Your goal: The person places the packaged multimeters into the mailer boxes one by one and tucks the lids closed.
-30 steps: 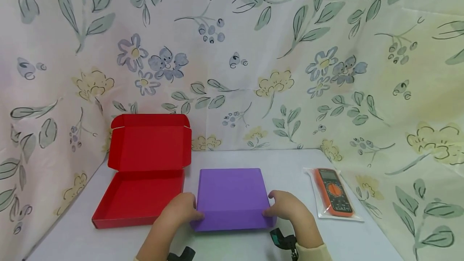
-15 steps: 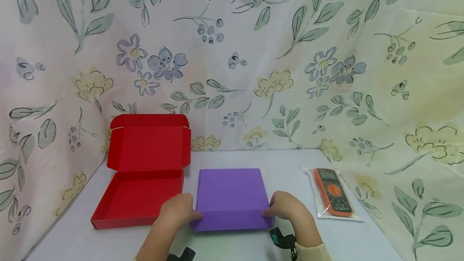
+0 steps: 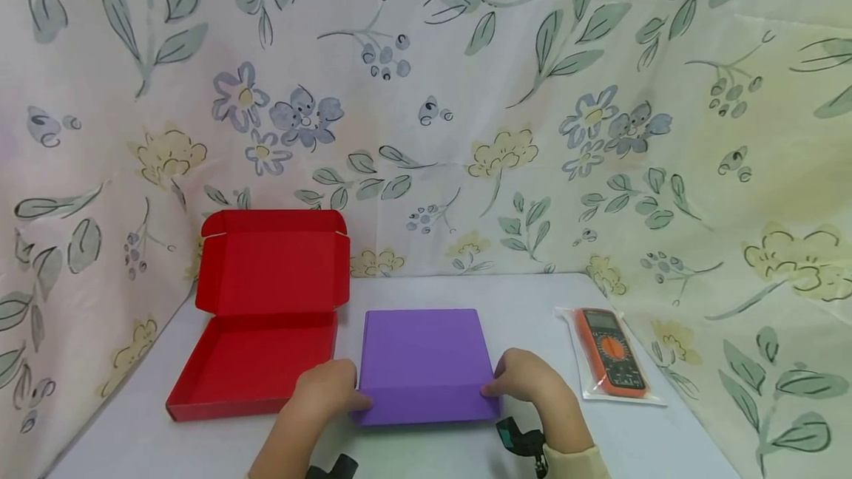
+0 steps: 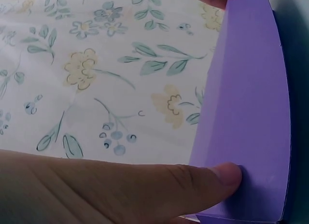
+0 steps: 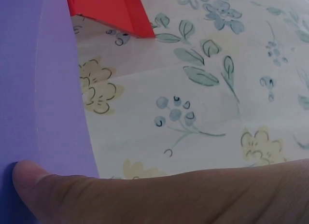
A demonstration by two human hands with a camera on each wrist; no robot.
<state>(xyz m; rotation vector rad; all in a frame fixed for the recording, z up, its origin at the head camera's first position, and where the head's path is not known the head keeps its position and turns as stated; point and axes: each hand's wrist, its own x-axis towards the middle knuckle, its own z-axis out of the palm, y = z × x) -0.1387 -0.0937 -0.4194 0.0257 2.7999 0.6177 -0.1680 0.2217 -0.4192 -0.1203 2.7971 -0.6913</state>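
Observation:
A purple cardboard box (image 3: 426, 350) stands in the middle of the white table with its lid down. At its front left corner my left hand (image 3: 328, 388) grips the side, its thumb lying on the front panel. Opposite it, my right hand (image 3: 529, 379) holds the front right corner in the same way. The left wrist view has the left thumb (image 4: 212, 181) pressed on the purple panel (image 4: 251, 98). In the right wrist view, the right thumb (image 5: 36, 180) touches the purple surface (image 5: 29, 79). Most other fingers are hidden behind the box sides.
To the left stands a red cardboard box (image 3: 273, 368), lid raised and nothing seen inside. An orange multimeter (image 3: 614, 352) in a clear plastic bag lies at the right. Behind the white table (image 3: 426, 290) hangs a floral cloth (image 3: 426, 80).
My left hand has shifted slightly down along the purple box's corner. My right hand has closed in a little on its side, and the box's front right corner looks drawn slightly inward.

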